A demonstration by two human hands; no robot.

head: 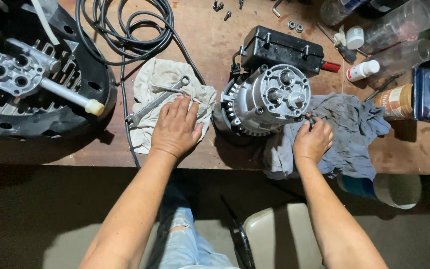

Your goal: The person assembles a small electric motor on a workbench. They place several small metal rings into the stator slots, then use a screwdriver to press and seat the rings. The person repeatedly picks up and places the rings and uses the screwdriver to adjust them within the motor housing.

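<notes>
Hands are working at a wooden workbench [215, 45], seen from above through the head camera I am watching. My left hand [175, 128] is lying flat, fingers spread and holding nothing, on a pale rag [148, 79] toward the bench's front edge, its fingertips just beside a steel combination wrench [155, 103] lying across that rag. My right hand [313, 141] is resting on a grey cloth [354, 124] near the front edge, fingers pinched together on a small dark-and-orange item [308, 118] that is too small for me to identify. That pinch is touching the lower right side of a silver, finned pump housing [267, 99] sitting at the middle of the bench, with a black box [280, 50] joined behind it. Toward the back edge, loose bolts [221, 9] and washers [294, 25] are lying well apart from the hands, and a coiled black cable [125, 30] is trailing over the front edge. At the left edge a black round casing [75, 74] is holding a grey valve block [13, 72]. Bottles [399, 25] and jars are crowding the right corner. To my judgement, doing this step well is calling for the flat hand to move over and steady the housing, since it is resting half on cloth and could roll, while the pinching fingers are keeping the small part over the cloth so it is not lost if dropped.
</notes>
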